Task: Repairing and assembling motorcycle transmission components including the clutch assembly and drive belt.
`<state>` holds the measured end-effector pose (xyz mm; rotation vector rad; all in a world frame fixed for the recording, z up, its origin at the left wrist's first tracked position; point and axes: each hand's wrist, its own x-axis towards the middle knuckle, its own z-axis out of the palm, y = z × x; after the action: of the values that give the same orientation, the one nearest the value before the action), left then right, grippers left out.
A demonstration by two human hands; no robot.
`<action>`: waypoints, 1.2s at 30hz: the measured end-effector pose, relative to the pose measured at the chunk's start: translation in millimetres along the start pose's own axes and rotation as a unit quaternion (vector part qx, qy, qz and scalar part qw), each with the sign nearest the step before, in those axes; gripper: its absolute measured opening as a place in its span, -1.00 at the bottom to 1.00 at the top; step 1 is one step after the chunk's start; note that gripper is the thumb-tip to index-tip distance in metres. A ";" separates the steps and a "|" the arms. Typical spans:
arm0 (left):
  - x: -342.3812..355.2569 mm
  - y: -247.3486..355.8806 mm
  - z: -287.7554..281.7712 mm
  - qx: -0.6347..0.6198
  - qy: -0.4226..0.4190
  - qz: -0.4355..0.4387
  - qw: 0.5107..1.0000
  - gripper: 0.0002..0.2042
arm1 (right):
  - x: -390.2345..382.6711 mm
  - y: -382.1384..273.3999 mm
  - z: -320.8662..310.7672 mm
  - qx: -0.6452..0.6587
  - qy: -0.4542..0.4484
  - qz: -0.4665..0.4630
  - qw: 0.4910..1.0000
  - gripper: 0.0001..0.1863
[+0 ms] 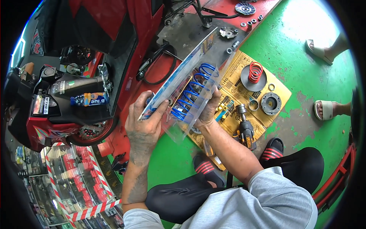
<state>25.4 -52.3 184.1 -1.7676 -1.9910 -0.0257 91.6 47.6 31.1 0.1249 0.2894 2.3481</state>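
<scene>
Between my hands is a blister pack (182,71) tilted up on edge, with a flat printed card and a clear plastic shell (179,133). A blue coil spring (187,100) lies lengthwise inside the shell, with smaller metal parts that I cannot make out clearly. My left hand (144,128) pinches the card's lower near corner, thumb on the shell side. On the other side, my right hand (209,108) grips the plastic shell; its fingers are partly hidden behind it.
A yellow cardboard sheet (280,93) on the floor carries a red spring on a metal disc (254,78), a round metal clutch part (270,104) and a cordless impact driver (246,131). A red scooter (126,49) stands left, a drink bottle (89,99) on it. Another person's feet (324,110) are at right.
</scene>
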 end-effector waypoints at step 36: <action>4.8 9.1 -31.8 -0.315 -0.078 -0.219 0.920 -0.83 | -14.8 5.5 -12.8 -0.147 -0.055 0.084 0.984 0.17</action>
<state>44.3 -56.5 211.4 -1.6462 -2.6672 -0.7744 96.2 31.2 20.0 0.1398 -0.1291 2.5111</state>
